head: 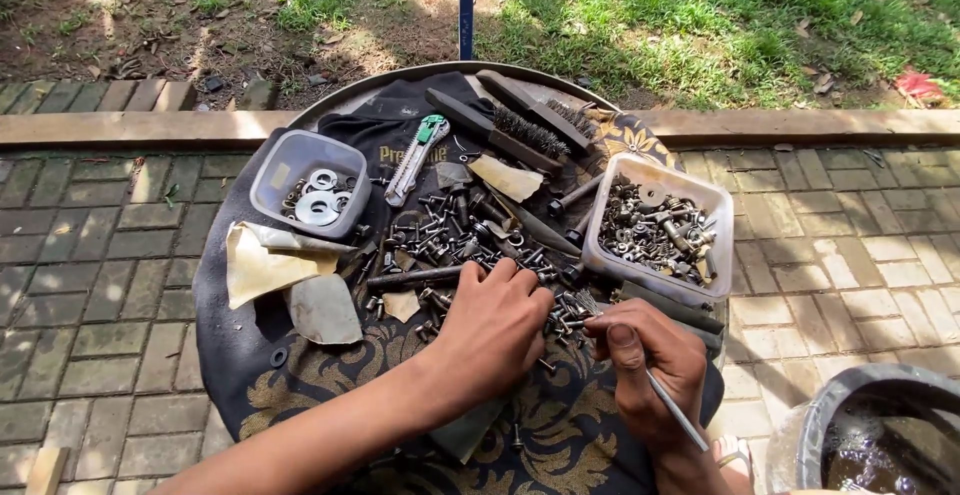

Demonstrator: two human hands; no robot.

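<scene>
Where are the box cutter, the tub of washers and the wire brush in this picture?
Box cutter [414, 158], head view, middle of its silver body.
Tub of washers [272, 177], head view, its left wall.
Wire brush [528, 133], head view, on the bristles.

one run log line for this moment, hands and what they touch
left hand: palm down on bolt pile | right hand: holds thin metal tool at pile edge | surface: round tray with dark cloth
</scene>
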